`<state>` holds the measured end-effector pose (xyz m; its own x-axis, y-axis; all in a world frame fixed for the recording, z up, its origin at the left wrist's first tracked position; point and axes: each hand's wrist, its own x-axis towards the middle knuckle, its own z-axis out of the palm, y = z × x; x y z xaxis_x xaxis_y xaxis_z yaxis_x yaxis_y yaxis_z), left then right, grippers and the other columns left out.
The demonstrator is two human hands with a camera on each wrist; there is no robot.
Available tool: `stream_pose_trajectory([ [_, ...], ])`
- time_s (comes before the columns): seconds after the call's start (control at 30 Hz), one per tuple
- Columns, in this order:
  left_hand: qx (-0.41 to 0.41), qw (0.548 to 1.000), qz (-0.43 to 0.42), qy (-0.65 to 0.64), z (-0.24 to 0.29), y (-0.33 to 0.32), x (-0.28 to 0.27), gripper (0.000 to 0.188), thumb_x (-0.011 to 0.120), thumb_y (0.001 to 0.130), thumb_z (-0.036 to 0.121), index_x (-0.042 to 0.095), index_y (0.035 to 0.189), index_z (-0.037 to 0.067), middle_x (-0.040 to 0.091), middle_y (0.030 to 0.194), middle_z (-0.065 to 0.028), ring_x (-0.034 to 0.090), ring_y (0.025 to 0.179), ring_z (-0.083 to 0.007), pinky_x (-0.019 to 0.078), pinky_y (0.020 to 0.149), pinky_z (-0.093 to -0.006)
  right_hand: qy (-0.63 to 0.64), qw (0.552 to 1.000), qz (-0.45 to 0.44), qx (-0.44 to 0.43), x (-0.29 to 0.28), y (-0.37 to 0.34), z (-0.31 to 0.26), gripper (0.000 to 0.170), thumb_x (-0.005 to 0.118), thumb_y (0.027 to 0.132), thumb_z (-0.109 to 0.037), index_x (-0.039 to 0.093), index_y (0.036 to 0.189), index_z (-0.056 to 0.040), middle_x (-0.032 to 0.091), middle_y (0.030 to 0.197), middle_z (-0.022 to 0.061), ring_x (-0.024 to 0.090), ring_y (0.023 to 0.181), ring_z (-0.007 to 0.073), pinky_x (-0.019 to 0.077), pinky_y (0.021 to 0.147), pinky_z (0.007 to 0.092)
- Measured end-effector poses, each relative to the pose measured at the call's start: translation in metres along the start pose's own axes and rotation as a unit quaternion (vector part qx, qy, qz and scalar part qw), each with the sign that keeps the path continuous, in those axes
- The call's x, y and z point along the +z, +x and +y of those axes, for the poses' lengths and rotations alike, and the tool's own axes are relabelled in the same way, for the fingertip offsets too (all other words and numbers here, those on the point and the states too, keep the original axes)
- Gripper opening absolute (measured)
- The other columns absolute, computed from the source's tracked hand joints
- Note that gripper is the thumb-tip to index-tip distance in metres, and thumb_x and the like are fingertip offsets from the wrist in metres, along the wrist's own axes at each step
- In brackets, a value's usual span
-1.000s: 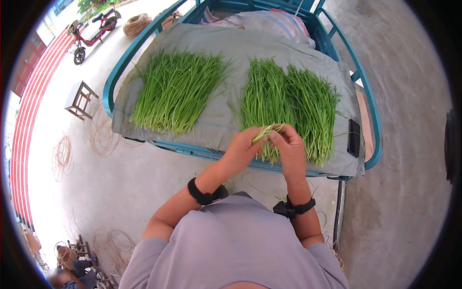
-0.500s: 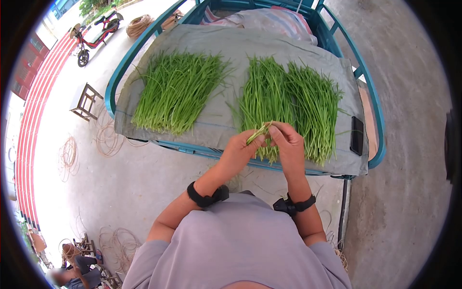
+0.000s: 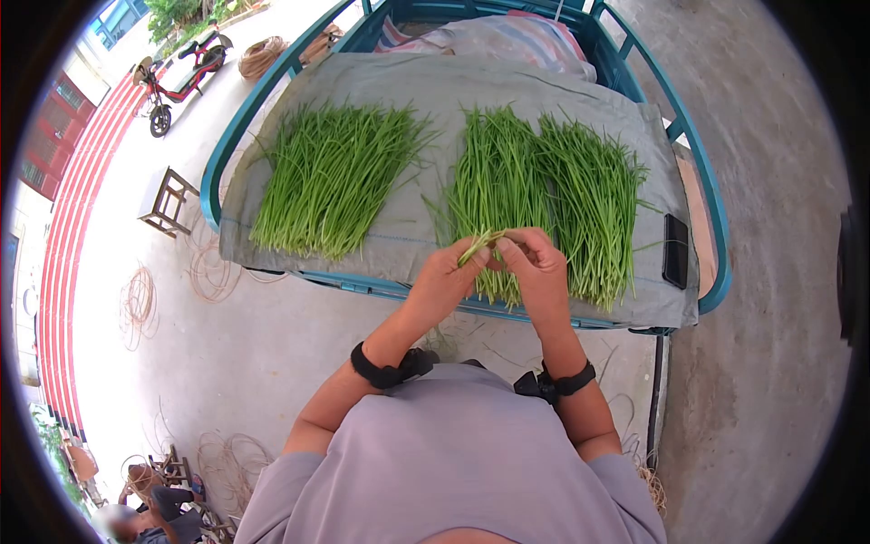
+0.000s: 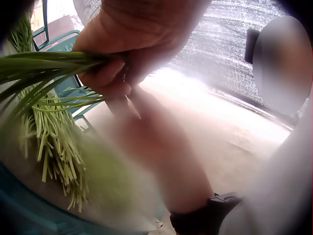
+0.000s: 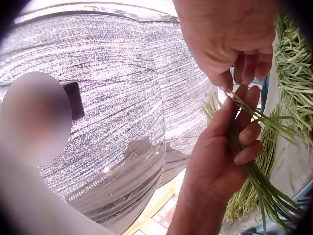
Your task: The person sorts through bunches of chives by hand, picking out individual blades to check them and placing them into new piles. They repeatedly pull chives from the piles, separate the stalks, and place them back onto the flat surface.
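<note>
My left hand (image 3: 444, 279) grips a small bunch of garlic chives (image 3: 478, 245) at the near edge of the cart bed. In the right wrist view, the curled left fingers (image 5: 249, 132) wrap the stalks, and long green leaves hang out below. My right hand (image 3: 544, 276) meets it at the bunch's pale stem ends, thumb and forefinger pinching there. Behind the hands, chives lie in a middle pile (image 3: 498, 172) and a right pile (image 3: 594, 208), side by side. A wider left pile (image 3: 331, 177) lies apart from them. All rest on a grey cloth (image 3: 408, 204).
A black phone (image 3: 675, 251) lies on the cloth's right side. The blue cart rail (image 3: 240, 127) frames the bed, with a striped sack (image 3: 521, 45) behind. On the ground are a stool (image 3: 168, 201), wire coils (image 3: 139, 306), a scooter (image 3: 186, 82) and a seated person (image 3: 168, 517).
The bunch and both hands have shifted slightly left, and the bunch has turned a little. The piles and phone remain where they were on the cloth; the head view has tilted slightly.
</note>
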<state>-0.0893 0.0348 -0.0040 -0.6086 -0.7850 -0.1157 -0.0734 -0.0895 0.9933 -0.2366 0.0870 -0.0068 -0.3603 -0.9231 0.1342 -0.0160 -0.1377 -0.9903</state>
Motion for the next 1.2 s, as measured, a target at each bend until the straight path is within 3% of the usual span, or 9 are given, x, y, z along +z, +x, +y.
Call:
stream_pose_trajectory([
  [0.07, -0.028, 0.999, -0.003, 0.043, 0.004, 0.000, -0.004, 0.030, 0.049, 0.098, 0.025, 0.063, 0.115, 0.004, 0.066, 0.087, 0.0016, 0.044, 0.060, -0.0025, 0.0384, 0.053, -0.0196, -0.013, 1.000, 0.005, -0.019, 0.001, 0.001, -0.001, 0.013, 0.063, 0.087, -0.009, 0.066, 0.097, -0.0011, 0.055, 0.088, 0.0002, 0.051, 0.072, 0.0053, 0.0411, 0.063, 0.0191],
  [0.17, 0.107, 0.987, 0.077, 0.091, -0.017, 0.009, -0.001, 0.029, 0.051, 0.097, 0.028, 0.065, 0.104, 0.004, 0.062, 0.072, -0.0025, 0.044, 0.060, -0.0068, 0.0395, 0.055, -0.0268, -0.042, 0.998, 0.027, -0.033, -0.001, 0.002, 0.003, 0.012, 0.063, 0.087, -0.010, 0.065, 0.094, -0.0009, 0.056, 0.088, 0.0008, 0.054, 0.073, 0.0064, 0.0429, 0.064, 0.0206],
  [0.27, 0.116, 0.984, 0.131, 0.045, -0.015, 0.011, -0.001, 0.028, 0.052, 0.096, 0.026, 0.065, 0.105, 0.003, 0.056, 0.065, -0.0038, 0.045, 0.062, -0.0080, 0.0410, 0.058, -0.0287, -0.021, 0.999, 0.048, -0.013, -0.001, 0.003, 0.005, 0.011, 0.063, 0.087, -0.010, 0.065, 0.092, -0.0009, 0.057, 0.088, 0.0017, 0.054, 0.072, 0.0070, 0.0436, 0.065, 0.0218],
  [0.37, 0.040, 0.985, 0.116, 0.123, 0.010, 0.002, -0.008, 0.027, 0.053, 0.095, 0.025, 0.064, 0.108, 0.004, 0.054, 0.065, -0.0034, 0.045, 0.061, -0.0078, 0.0412, 0.056, -0.0268, -0.081, 0.995, 0.029, -0.041, 0.000, 0.006, 0.004, 0.011, 0.063, 0.087, -0.011, 0.064, 0.091, -0.0008, 0.058, 0.088, 0.0023, 0.054, 0.072, 0.0068, 0.0437, 0.065, 0.0215],
  [0.47, 0.093, 0.979, 0.111, 0.146, 0.002, 0.004, -0.003, 0.029, 0.051, 0.097, 0.023, 0.064, 0.113, 0.003, 0.047, 0.063, 0.0041, 0.040, 0.062, -0.0027, 0.0366, 0.055, -0.0217, -0.112, 0.993, -0.010, -0.026, 0.006, 0.005, -0.007, 0.010, 0.062, 0.087, -0.009, 0.064, 0.092, -0.0006, 0.059, 0.088, 0.0026, 0.056, 0.074, 0.0068, 0.0449, 0.067, 0.0213],
  [0.73, 0.066, 0.995, 0.076, 0.023, 0.002, 0.002, -0.001, 0.028, 0.050, 0.098, 0.023, 0.063, 0.113, 0.003, 0.054, 0.071, 0.0027, 0.045, 0.058, -0.0038, 0.0371, 0.051, -0.0206, -0.035, 0.997, -0.043, 0.054, 0.011, 0.010, -0.012, 0.011, 0.063, 0.088, -0.008, 0.064, 0.094, 0.0014, 0.063, 0.087, 0.0048, 0.061, 0.076, 0.0069, 0.0479, 0.070, 0.0211],
  [0.87, 0.074, 0.995, 0.059, -0.023, -0.008, 0.004, -0.004, 0.029, 0.047, 0.099, 0.025, 0.059, 0.112, 0.002, 0.057, 0.078, -0.0001, 0.046, 0.058, -0.0047, 0.0348, 0.049, -0.0195, 0.007, 0.997, -0.066, 0.047, 0.013, 0.011, -0.011, 0.030, 0.064, 0.087, -0.012, 0.055, 0.113, 0.0008, 0.061, 0.101, 0.0061, 0.056, 0.070, 0.0066, 0.0459, 0.064, 0.0202],
  [1.0, 0.011, 0.982, 0.055, -0.182, 0.019, 0.006, -0.030, 0.028, 0.044, 0.100, 0.027, 0.055, 0.109, 0.003, 0.060, 0.083, -0.0033, 0.045, 0.058, -0.0057, 0.0318, 0.045, -0.0185, 0.039, 0.990, -0.135, 0.015, 0.018, 0.013, -0.014, 0.048, 0.065, 0.087, -0.018, 0.043, 0.127, -0.0008, 0.056, 0.114, 0.0060, 0.050, 0.063, 0.0062, 0.0421, 0.056, 0.0205],
  [1.2, 0.053, 0.961, 0.046, -0.266, 0.027, 0.010, -0.057, 0.025, 0.044, 0.100, 0.027, 0.055, 0.103, 0.005, 0.063, 0.091, -0.0068, 0.046, 0.060, -0.0071, 0.0310, 0.043, -0.0180, 0.007, 0.960, -0.264, 0.088, 0.029, 0.021, -0.010, 0.032, 0.056, 0.092, -0.023, 0.052, 0.115, -0.0015, 0.057, 0.089, 0.0026, 0.047, 0.057, 0.0064, 0.0408, 0.050, 0.0226],
])
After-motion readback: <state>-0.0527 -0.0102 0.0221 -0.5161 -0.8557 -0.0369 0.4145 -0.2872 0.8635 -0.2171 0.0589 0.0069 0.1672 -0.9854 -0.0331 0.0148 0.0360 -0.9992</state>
